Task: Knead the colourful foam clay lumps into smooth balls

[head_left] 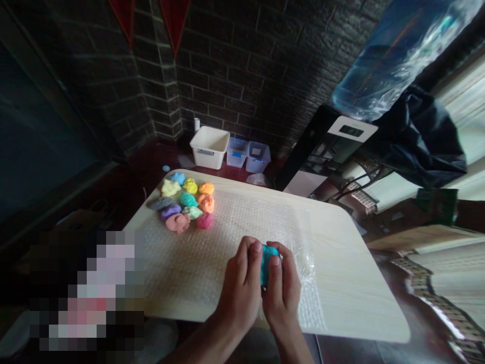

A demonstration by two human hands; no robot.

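A teal lump of modelling clay (267, 273) is gripped between both of my hands, above the near part of the table. My left hand (244, 275) closes round its left side, thumb on top. On the other side my right hand (282, 283) is closed too, its thumb pressing the clay's right edge. The underside of the lump is hidden by my fingers. Toward the table's far left lie several soft clay lumps, among them a yellow lump (190, 186), a pink lump (205, 221), a purple lump (171, 211) and a salmon lump (178, 223).
Bubble wrap (242, 217) covers much of the wooden table (352, 283). Beyond the far edge stand a white basket (210, 146) and two clear bins, one a plastic bin (237, 153). A water dispenser (318, 151) with a large bottle (379, 65) stands at the right.
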